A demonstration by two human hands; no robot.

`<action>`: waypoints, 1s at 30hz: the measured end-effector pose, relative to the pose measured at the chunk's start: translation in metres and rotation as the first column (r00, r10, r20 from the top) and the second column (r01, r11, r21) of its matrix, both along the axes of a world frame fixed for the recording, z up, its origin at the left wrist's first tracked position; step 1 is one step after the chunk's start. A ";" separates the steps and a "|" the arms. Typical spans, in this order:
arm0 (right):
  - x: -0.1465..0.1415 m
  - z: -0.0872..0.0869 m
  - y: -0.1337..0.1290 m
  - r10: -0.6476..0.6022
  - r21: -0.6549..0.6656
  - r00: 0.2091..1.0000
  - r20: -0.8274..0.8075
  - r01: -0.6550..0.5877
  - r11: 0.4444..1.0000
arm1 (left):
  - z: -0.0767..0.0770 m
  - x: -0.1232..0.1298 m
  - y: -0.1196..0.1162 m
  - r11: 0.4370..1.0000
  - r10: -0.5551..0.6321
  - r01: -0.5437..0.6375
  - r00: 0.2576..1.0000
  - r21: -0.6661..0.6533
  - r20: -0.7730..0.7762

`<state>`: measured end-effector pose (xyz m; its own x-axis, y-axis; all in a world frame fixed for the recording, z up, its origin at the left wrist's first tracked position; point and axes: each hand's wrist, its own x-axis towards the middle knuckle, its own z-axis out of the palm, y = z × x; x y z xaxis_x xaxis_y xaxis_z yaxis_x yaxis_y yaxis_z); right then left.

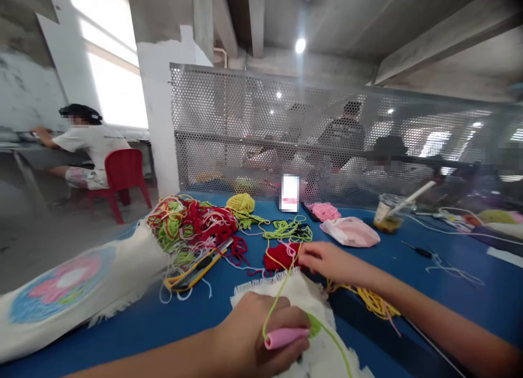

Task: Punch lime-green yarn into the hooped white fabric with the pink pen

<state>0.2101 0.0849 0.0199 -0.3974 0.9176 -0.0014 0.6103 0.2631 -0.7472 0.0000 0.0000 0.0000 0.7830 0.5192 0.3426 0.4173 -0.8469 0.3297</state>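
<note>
My left hand (pixel 272 326) is closed around a pink punch needle (pixel 286 338). Light green yarn (pixel 274 302) enters the end of its tubular handle. Under this hand lies a white cloth (pixel 298 291) with frayed edges and a small green patch (pixel 314 324). The needle's tip is hidden. My right hand (pixel 321 257) is above the far edge of the cloth, fingers bent together where the green strand passes. A ball of red yarn (pixel 281 256) sits just left of its fingertips, and loose green loops (pixel 288 229) lie beyond.
Tangled yarn (pixel 192 220) and a yellow box cutter (pixel 200 266) lie left, beside a white cloth with a flower (pixel 67 285). Farther back are a yellow ball (pixel 241 203), phone (pixel 290 194), pink bag (pixel 350 232) and cup with straw (pixel 387 214). A metal mesh (pixel 245 111) borders the table.
</note>
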 end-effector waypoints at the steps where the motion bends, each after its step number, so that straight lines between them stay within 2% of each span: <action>1: 0.000 -0.004 -0.019 0.018 0.003 1.000 0.007 -0.018 1.000 | -0.001 0.000 0.000 1.000 0.003 -0.003 1.000 -0.001 0.004; 3: 0.001 -0.011 -0.048 0.023 0.006 1.000 0.022 -0.023 1.000 | -0.002 0.000 0.000 1.000 0.004 -0.004 1.000 -0.014 0.020; 6: 0.002 -0.018 -0.069 -0.037 -0.025 0.999 -0.018 0.037 0.999 | -0.001 0.000 -0.002 0.999 -0.001 0.003 0.999 -0.049 0.045; 9: 0.000 -0.017 -0.076 -0.056 0.019 0.998 0.036 0.056 0.998 | 0.001 0.000 -0.003 0.998 0.003 0.002 0.998 -0.070 0.068; 14: -0.009 -0.013 -0.087 -0.061 0.223 0.963 0.264 0.001 0.975 | 0.002 0.002 -0.005 0.982 0.057 -0.025 0.985 -0.189 0.164; 17: -0.013 -0.015 -0.092 -0.098 0.243 0.948 0.303 0.023 0.970 | 0.003 0.002 -0.006 0.976 0.105 -0.067 0.978 -0.207 0.182; 20: -0.016 -0.016 -0.093 -0.133 0.224 0.960 0.246 0.077 0.971 | 0.005 0.002 -0.007 0.978 0.137 -0.105 0.975 -0.178 0.177; 26: -0.027 -0.020 -0.090 -0.184 0.219 0.983 0.011 0.177 0.959 | 0.010 0.003 -0.002 0.958 0.277 -0.252 0.937 -0.138 0.211; 30: -0.037 -0.025 -0.088 -0.196 0.184 0.969 -0.148 0.222 0.958 | 0.009 0.003 0.002 0.950 0.302 -0.270 0.923 -0.159 0.239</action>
<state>0.1727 -0.0027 -0.0049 -0.1819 0.9569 0.2263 0.5711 0.2901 -0.7679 0.0030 0.0019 0.0091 0.4883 0.7578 0.4328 0.5229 -0.6511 0.5501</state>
